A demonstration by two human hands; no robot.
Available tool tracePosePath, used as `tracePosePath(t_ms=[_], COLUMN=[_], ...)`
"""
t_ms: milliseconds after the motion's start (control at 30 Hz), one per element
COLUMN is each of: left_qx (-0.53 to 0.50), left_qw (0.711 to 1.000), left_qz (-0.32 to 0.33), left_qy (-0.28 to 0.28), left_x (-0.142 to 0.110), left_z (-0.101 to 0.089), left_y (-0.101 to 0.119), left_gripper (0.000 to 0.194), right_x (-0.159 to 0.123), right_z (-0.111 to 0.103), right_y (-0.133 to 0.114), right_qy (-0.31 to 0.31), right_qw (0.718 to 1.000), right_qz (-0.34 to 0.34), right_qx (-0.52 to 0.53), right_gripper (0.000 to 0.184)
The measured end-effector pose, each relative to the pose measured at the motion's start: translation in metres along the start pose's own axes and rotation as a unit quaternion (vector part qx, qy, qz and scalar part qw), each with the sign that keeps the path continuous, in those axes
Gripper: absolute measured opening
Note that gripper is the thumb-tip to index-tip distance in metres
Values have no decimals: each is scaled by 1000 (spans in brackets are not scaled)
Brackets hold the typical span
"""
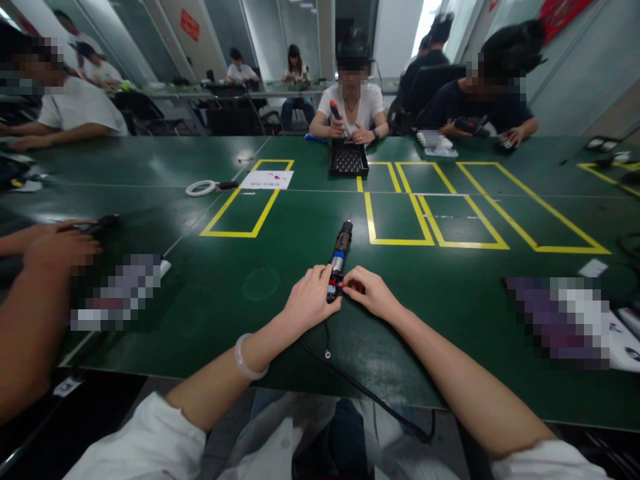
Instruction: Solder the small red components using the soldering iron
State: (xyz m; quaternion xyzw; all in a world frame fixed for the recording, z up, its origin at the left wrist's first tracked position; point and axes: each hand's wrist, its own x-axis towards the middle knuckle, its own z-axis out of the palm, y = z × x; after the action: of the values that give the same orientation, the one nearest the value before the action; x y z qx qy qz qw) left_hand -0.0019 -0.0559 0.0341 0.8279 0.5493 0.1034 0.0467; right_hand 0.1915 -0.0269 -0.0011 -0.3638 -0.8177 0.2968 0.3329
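Observation:
An electric screwdriver point(339, 257), black with a blue and silver band, lies on the green table point(280, 267) pointing away from me. Its black cable point(350, 380) runs back off the table's near edge. My left hand point(310, 300) rests against the tool's rear end from the left, fingers curled on it. My right hand point(373, 291) pinches the same end from the right, near a small red part. A pale bangle point(245, 360) circles my left wrist.
Yellow tape rectangles point(430, 213) mark the table's middle. A black tray point(349, 160) stands before the person opposite, who holds a similar tool. A white ring point(201, 188) and a paper sheet point(267, 179) lie at left centre. Another person's arms point(35, 280) reach in from the left.

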Motion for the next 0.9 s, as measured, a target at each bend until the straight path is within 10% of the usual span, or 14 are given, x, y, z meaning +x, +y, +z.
tracePosePath(t_ms=[900], left_qx=[70], left_qw=[997], left_qz=[-37], left_qy=[7], left_x=[14], left_z=[1], left_y=[9], left_gripper=[66], right_x=[-1], right_z=[1], right_y=[-6], right_qy=[51], right_qw=[998], right_qz=[37], right_qx=[30], right_gripper=[15])
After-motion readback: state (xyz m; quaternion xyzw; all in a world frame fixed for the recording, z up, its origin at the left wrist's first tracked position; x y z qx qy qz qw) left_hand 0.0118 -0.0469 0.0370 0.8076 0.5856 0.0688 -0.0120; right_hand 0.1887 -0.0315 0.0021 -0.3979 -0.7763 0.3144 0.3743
